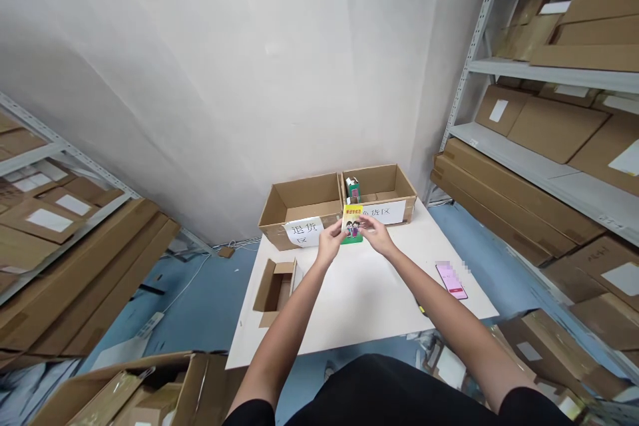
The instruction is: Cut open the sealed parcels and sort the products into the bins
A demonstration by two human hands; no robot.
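Note:
Between both hands, above the white table, is a small yellow-and-green printed pack with cartoon figures on its front. It is held upright; whether it is a box or a booklet I cannot tell. My left hand grips its left edge, and my right hand has its fingers on the right edge. Just behind the pack stand two open cardboard boxes side by side, the left box and the right box, each with a white paper label. A green carton stands inside the right one.
An opened small carton lies on the left of the white table. A phone with a pink screen lies on the right. Shelves with cardboard boxes flank both sides. A large box of parcels sits at the lower left.

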